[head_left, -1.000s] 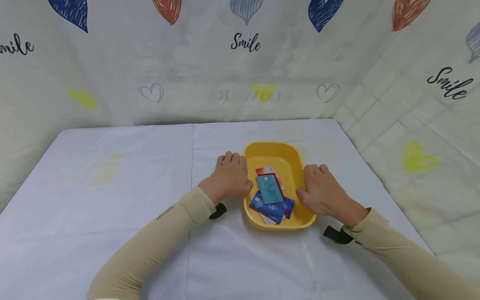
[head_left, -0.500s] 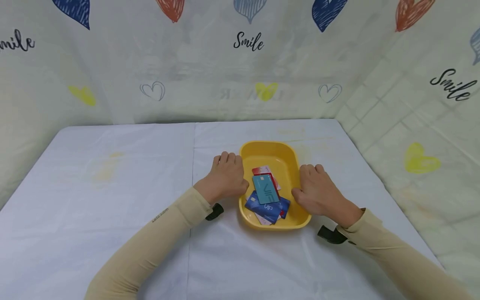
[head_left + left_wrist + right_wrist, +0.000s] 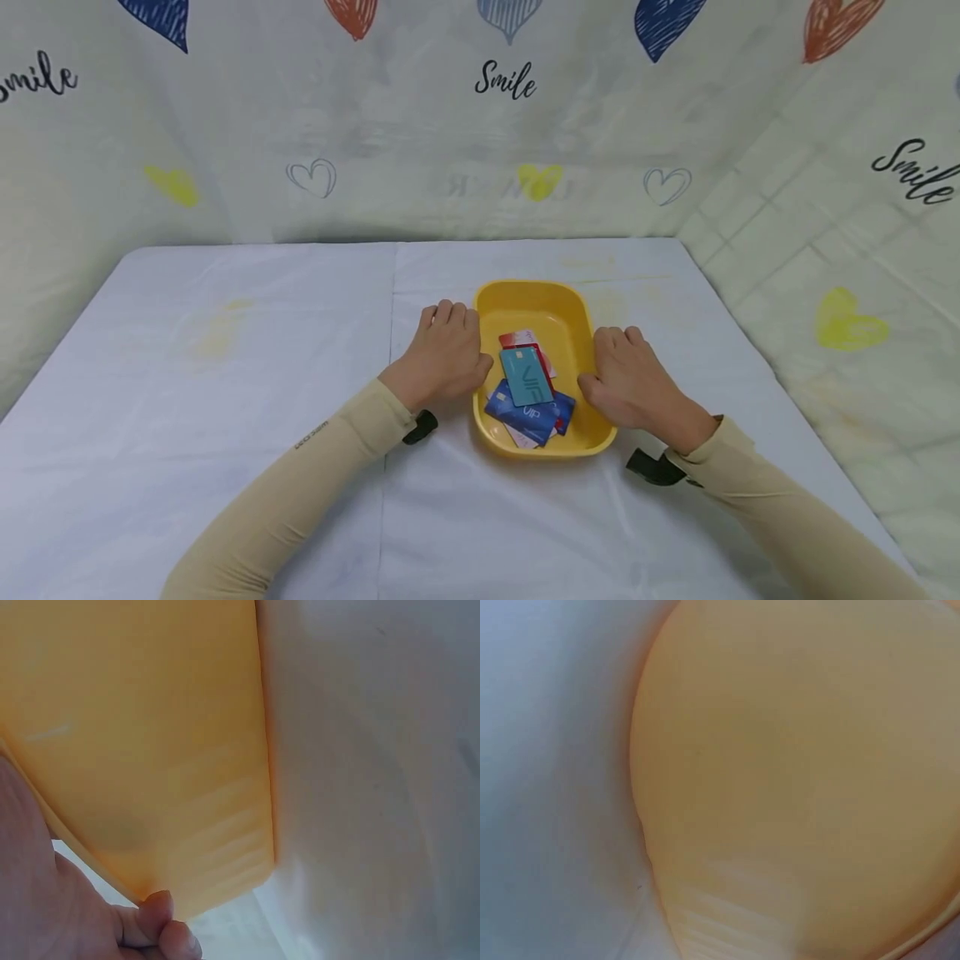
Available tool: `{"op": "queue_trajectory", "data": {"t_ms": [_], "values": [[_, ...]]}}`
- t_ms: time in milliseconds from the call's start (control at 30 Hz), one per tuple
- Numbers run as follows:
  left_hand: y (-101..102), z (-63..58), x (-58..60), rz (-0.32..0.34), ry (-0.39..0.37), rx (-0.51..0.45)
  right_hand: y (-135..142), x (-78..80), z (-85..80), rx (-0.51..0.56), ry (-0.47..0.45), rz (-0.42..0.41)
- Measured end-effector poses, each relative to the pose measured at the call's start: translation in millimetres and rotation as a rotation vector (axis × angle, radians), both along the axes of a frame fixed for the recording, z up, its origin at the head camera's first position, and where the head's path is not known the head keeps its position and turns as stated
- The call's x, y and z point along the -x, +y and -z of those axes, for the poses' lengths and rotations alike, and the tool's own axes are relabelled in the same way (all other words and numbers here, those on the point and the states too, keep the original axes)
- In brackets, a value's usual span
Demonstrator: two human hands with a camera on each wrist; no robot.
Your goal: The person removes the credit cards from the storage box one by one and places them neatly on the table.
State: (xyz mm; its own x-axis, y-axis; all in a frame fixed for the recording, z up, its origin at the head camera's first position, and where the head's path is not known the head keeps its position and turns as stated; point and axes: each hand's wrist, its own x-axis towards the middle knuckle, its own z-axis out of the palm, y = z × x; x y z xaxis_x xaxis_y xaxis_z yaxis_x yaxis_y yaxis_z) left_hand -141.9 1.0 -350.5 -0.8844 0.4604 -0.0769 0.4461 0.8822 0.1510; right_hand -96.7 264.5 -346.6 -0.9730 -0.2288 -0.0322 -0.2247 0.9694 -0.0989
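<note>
A yellow plastic tray with rounded corners stands on the white-covered table, right of the middle seam. Several cards lie overlapping inside it: a teal card on top, a blue card marked VIP below, and red and white ones partly covered. My left hand grips the tray's left rim, its thumb over the edge. On the opposite rim my right hand holds on in the same way. In the left wrist view, curled fingertips show under the rim. The right wrist view shows mostly the tray's outer wall.
A white cloth covers the table, faintly stained yellow in places. A pale curtain printed with hearts and "Smile" hangs behind and along the sides. Dark straps sit at both wrists.
Both hands and the tray have shifted slightly left across the table, and the cards moved with it. The grip on both rims is unchanged.
</note>
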Motion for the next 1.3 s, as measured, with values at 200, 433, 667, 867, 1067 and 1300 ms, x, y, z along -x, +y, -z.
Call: {"op": "queue_trajectory", "data": {"t_ms": [200, 433, 667, 867, 1067, 1300], "values": [[-6, -1.0, -1.0, -0.008, -0.002, -0.01, -3, 2.6, 1.5, 0.008, 0.02, -0.026], [-12, -0.2, -1.6, -0.01, 0.012, -0.019, -8, 5.2, 2.7, 0.014, 0.04, -0.044], [-17, -0.8, -2.3, -0.016, 0.009, -0.03, -12, 7.8, 4.2, 0.013, 0.044, -0.053], [-24, -0.2, -1.8, -0.036, -0.006, -0.054, -18, 9.9, 4.6, 0.031, 0.032, -0.056], [-31, 1.7, -0.1, -0.044, -0.003, -0.08, -25, 12.9, 4.6, 0.041, 0.024, -0.058], [-42, 6.3, 2.9, -0.06, 0.016, -0.125, -35, 18.2, 5.9, 0.066, 0.017, -0.068]]}}
